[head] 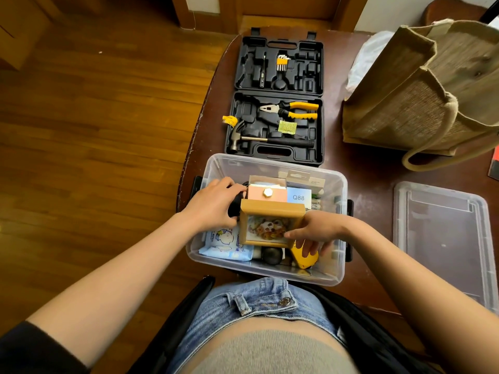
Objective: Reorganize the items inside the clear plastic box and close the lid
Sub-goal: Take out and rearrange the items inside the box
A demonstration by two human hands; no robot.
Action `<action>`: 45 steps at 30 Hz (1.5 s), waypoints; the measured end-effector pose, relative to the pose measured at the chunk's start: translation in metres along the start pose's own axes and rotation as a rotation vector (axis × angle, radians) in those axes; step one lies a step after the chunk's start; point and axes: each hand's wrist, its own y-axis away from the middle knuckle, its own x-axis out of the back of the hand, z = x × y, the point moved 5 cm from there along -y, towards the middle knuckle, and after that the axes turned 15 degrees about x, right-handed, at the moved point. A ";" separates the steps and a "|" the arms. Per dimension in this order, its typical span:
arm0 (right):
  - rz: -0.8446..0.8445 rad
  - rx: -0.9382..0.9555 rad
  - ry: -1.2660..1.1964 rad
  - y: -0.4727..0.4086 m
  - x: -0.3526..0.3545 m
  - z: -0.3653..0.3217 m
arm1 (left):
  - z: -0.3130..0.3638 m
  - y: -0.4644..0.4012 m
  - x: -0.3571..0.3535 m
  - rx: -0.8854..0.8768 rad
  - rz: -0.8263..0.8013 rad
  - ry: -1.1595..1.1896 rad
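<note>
- My right hand (314,229) pinches the cardboard box (271,222) inside the clear plastic box (270,273).
- My left hand (216,205) grips a black item (235,205).
- The lid (442,238) lies apart on the table.

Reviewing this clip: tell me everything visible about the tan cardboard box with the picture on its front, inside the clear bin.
The tan cardboard box is small and rectangular, with a colourful illustrated panel on the face turned toward the camera. It sits tilted among the other items in the clear plastic box, above a black ball. The right hand grips its right side, fingers across the picture; the left hand meets its left edge while holding something black. It looks closed and undamaged.
</note>
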 end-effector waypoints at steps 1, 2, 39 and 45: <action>-0.009 -0.002 -0.003 0.001 -0.001 -0.001 | -0.001 -0.001 0.002 -0.016 0.000 0.016; -0.015 -0.005 -0.007 0.001 -0.001 -0.003 | -0.001 -0.001 0.004 -0.037 0.004 0.032; 0.208 0.105 -0.787 -0.005 0.015 -0.003 | -0.003 -0.011 -0.069 0.193 -0.644 -0.466; 0.311 0.159 -0.759 -0.011 0.019 -0.007 | -0.003 -0.012 -0.065 0.133 -0.536 -0.463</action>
